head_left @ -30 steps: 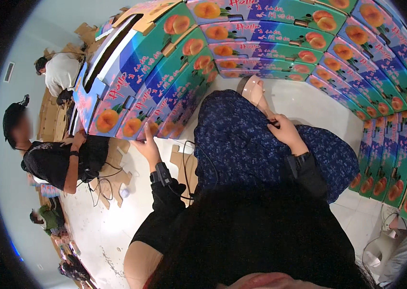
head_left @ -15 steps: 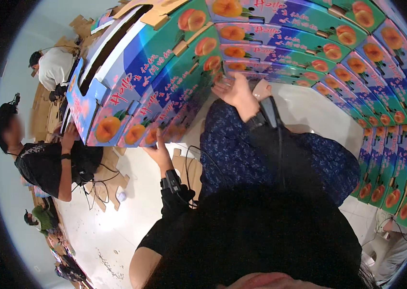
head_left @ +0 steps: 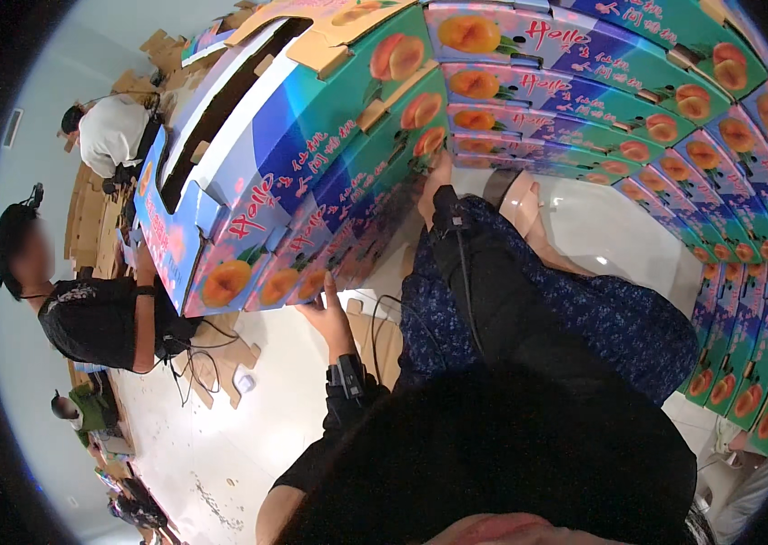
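A stack of colourful cardboard fruit boxes (head_left: 311,163), printed with peaches on blue, pink and green, stands to my left. The uppermost box has a long slot in its top. At the stack's lower near corner, my left hand (head_left: 329,322) is closed on the edge, its thumb up along the side and its other fingers hidden. Farther off, my right hand (head_left: 436,186) presses against the stack's other lower corner. Its fingers are bent toward the boxes and partly hidden by them.
More stacks of the same fruit boxes (head_left: 574,82) wall me in ahead and to the right. A co-worker in black (head_left: 93,313) stands at the left, hands near the stack. Flattened cardboard (head_left: 225,359) and dark cables (head_left: 198,368) lie on the white floor (head_left: 247,436).
My right hand, open with its palm showing before, has gone left to the corner of the box stack. My left hand stays at its corner. The whole view has shifted slightly.
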Tool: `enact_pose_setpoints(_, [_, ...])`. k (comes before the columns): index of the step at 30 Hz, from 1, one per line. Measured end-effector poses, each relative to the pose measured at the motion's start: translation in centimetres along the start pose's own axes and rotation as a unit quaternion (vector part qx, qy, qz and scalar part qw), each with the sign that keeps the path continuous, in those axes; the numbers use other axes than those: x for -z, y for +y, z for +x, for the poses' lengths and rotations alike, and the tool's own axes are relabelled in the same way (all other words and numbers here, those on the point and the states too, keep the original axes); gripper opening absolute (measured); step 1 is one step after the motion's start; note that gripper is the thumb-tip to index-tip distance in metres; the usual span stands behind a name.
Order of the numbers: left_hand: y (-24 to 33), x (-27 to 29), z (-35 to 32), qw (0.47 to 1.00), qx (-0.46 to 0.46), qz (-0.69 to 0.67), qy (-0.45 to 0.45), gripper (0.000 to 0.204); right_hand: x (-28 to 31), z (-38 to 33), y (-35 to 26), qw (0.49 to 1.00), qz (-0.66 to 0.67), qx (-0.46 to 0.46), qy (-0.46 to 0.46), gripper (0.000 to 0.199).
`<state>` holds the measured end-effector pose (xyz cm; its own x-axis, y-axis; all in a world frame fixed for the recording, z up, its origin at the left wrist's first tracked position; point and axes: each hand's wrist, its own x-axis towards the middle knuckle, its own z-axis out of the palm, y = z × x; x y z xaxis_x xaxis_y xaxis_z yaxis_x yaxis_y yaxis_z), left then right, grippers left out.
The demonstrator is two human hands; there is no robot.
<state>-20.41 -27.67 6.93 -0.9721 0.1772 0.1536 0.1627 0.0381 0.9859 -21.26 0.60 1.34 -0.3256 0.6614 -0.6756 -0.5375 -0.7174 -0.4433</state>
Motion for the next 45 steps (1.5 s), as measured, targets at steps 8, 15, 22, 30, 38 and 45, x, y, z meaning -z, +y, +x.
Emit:
enact_pose_setpoints(8, [0.7, -1.3, 0.1, 1.000, -0.017, -0.010, 0.001, 0.054, -0.7, 4.9, 2.2, 0.955, -0.036, 0.288, -0.057, 0.072])
enact_pose_setpoints(15, [1.3, -1.0, 0.0, 1.000, -0.008, 0.005, 0.005, 0.060, 0.4, 4.9, 3.5, 0.940, -0.180, 0.288, 0.035, 0.068])
enact_pose_setpoints(22, [0.7, -0.2, -0.2, 1.000, -0.012, 0.004, 0.003, 0.062, -0.7, 0.7, 1.7, 0.967, -0.204, 0.154, 0.021, 0.069])
enact_pose_setpoints(30, [-0.2, -2.4, 0.4, 1.000, -0.031, -0.001, -0.005, 0.068, 2.3, 11.4, 3.0, 0.931, -0.242, 0.256, -0.092, 0.092])
enact_pose_setpoints(38, [-1.0, -0.9, -0.1, 0.998, -0.013, 0.023, 0.060, 0.071, 0.1, 6.3, 4.8, 0.956, -0.249, 0.151, -0.035, 0.104])
enact_pose_setpoints(45, [0.9, -2.6, -0.5, 0.997, -0.026, 0.051, 0.060, 0.072, -0.4, 5.4, 3.0, 0.969, -0.218, 0.110, 0.036, 0.107])
